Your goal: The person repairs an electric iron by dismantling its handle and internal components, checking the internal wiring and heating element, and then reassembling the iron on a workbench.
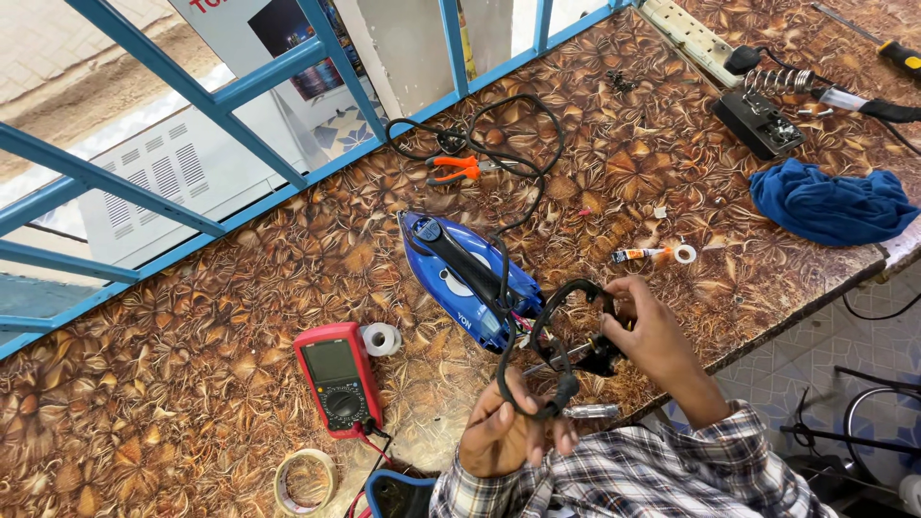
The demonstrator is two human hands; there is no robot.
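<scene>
The left hand [507, 430] is low in the picture, just above the checked sleeve [614, 475]. Its fingers are curled shut around a bend of the black cord [508, 369], and a shiny metal tool tip [590, 412] pokes out to the side by the fingers (I cannot tell if the hand holds that too). The right hand [650, 331] is higher up and to the right. Its fingers are bent around the top loop of the same cord, with the thumb pressed against it, so it is closed on the cord as well.

The cord makes a loop between the two hands, above the table edge. It runs up to the back end of the blue iron [468, 278], which lies flat on the brown leaf-pattern table [192, 317], just beside the hands. More of the cord curls away past the iron toward the orange pliers [459, 168].

To the left of the hands sits a red meter [338, 378] with a small roll of white tape [383, 338] touching its corner. A bigger roll of tan tape [305, 480] lies near the bottom edge. Well apart, on the right side of the table, are a blue cloth [830, 203], a soldering iron stand [763, 120], a small glue tube [641, 254] and a white power strip [686, 38]
</scene>
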